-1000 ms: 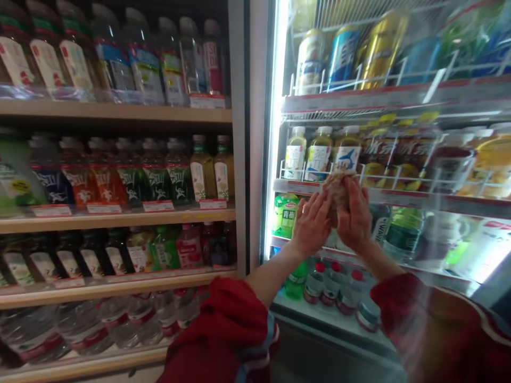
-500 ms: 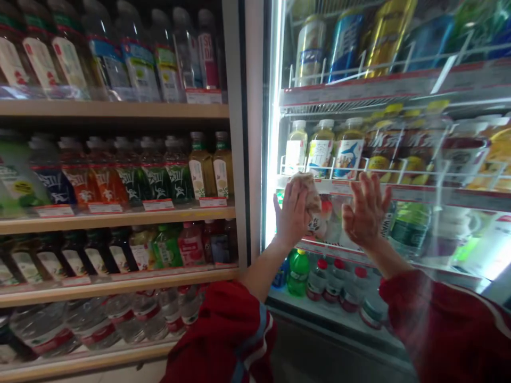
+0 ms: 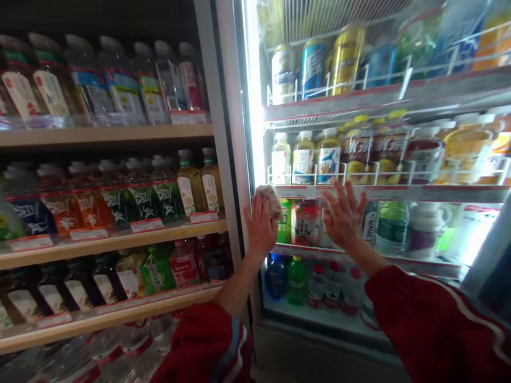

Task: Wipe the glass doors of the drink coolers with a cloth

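Observation:
A crumpled pale cloth (image 3: 269, 203) lies under my left hand (image 3: 260, 226), pressed at the left edge of the lit fridge's glass door (image 3: 303, 330). The fingers are bent over the cloth and keep it in the grip. My right hand (image 3: 344, 215) is raised farther right in front of the glass, fingers spread, holding nothing. Whether its palm touches the glass I cannot tell. Behind the hands stand a red-labelled bottle (image 3: 305, 222) and a green-labelled bottle (image 3: 283, 221) on a fridge shelf.
Drink cans (image 3: 313, 69) and tea bottles (image 3: 303, 157) fill the upper fridge shelves behind white wire rails. At the left, an open wooden shelf unit (image 3: 120, 242) carries rows of bottles. A grey frame post (image 3: 225, 133) divides it from the fridge.
My left hand has slid left with the cloth, from in front of the bottles to the door's left edge. The camera view has shifted, and my right hand stays spread before the glass.

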A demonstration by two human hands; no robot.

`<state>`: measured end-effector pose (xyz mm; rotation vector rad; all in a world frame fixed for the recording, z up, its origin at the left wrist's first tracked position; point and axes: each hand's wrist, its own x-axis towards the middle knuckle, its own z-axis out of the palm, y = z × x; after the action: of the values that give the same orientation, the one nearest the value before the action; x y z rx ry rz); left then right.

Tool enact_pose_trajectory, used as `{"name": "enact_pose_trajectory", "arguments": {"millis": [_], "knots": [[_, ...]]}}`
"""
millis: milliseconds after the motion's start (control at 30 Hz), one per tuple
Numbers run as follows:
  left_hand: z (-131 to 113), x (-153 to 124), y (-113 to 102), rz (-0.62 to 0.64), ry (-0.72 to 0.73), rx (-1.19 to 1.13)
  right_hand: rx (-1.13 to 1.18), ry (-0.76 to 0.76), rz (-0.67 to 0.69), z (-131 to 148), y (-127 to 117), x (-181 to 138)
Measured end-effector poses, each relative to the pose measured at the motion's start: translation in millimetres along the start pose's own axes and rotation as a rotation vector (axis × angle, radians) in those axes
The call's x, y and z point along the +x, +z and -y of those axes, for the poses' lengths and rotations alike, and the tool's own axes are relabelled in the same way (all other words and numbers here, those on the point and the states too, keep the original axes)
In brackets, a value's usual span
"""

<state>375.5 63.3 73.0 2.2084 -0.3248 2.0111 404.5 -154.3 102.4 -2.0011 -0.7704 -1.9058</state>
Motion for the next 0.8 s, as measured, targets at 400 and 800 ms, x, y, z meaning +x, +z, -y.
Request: {"name": "enact_pose_trajectory", "arguments": {"millis": [400,800], "knots": [[-4,-8,1,0.084,0.098,-0.046,-0.015,0.007,0.018,1,-2,0],[-18,-30,5,0.110,0.048,-0.026,-0.019,0.067,0.045,2,1,-3]]}}
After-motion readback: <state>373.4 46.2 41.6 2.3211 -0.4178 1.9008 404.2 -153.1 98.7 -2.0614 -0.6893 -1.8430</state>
